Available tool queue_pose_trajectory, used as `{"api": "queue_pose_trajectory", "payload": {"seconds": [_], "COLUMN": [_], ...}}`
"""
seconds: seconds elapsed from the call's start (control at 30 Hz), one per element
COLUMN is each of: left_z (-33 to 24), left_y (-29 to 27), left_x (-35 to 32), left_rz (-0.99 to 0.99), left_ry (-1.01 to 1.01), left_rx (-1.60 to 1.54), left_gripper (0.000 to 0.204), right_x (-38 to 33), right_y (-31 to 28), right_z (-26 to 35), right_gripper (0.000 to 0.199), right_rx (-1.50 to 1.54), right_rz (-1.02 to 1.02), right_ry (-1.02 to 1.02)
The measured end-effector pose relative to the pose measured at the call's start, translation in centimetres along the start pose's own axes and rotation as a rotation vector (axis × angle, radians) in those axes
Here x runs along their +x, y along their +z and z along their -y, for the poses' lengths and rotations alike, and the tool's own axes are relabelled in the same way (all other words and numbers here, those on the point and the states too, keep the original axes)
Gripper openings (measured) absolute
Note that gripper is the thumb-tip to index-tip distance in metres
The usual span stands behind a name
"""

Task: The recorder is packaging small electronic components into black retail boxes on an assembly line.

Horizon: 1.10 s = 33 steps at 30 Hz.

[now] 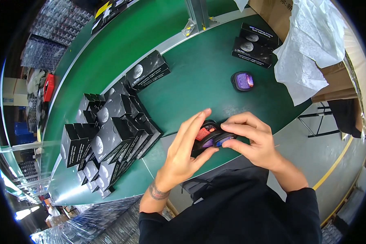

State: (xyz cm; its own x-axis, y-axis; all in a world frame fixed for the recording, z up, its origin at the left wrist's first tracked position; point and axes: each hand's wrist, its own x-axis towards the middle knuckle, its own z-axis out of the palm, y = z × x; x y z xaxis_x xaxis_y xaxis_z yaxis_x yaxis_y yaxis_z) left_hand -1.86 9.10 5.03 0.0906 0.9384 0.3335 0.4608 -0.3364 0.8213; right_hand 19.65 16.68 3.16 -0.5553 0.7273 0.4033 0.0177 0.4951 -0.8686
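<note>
the left hand [185, 148] curls around rounded, glossy-labelled black discs [204, 133] above the near edge of the smooth green table [183, 93]; the right hand [254, 140] pinches a blue-labelled disc [220, 142] by its rim. a loose left grip could let the slick-looking pile slip to the floor [309, 158].

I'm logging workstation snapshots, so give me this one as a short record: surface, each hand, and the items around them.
Surface: green tabletop
Left hand: curved around dark items with orange-red and purple labels
Right hand: fingers and thumb on a dark item with a blue label
Left side: pile of black boxes with moon pictures
Beyond the hands, right: dark rounded item with a purple label
Upper right: two black boxes; crumpled white sheet
</note>
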Motion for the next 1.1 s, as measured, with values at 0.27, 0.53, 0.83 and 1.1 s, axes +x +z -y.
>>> {"api": "queue_pose_trajectory", "payload": {"seconds": [0.27, 0.53, 0.83, 1.1], "left_z": [-0.2, -1.0, -0.7, 0.8], "left_y": [-0.3, -0.9, -2.0, -0.9], "left_x": [-0.4, -0.1, -0.2, -1.7], "left_rz": [0.093, 0.263, 0.152, 0.154], "left_ry": [0.037, -0.014, 0.075, 0.058], "left_rx": [0.026, 0.159, 0.590, 0.638], "left_gripper": [0.092, 0.084, 0.077, 0.057], "right_x": [-0.7, 0.4, 2.3, 0.2], "right_y": [0.8, 0.9, -0.9, 0.4], "right_z": [-0.1, 1.4, 1.0, 0.7], "right_gripper": [0.049, 0.050, 0.048, 0.039], "right_rx": [0.005, -0.001, 0.452, 0.095], "right_rz": [-0.078, 0.056, -0.076, 0.123], "right_ry": [-0.004, 0.099, 0.553, 0.522]}}
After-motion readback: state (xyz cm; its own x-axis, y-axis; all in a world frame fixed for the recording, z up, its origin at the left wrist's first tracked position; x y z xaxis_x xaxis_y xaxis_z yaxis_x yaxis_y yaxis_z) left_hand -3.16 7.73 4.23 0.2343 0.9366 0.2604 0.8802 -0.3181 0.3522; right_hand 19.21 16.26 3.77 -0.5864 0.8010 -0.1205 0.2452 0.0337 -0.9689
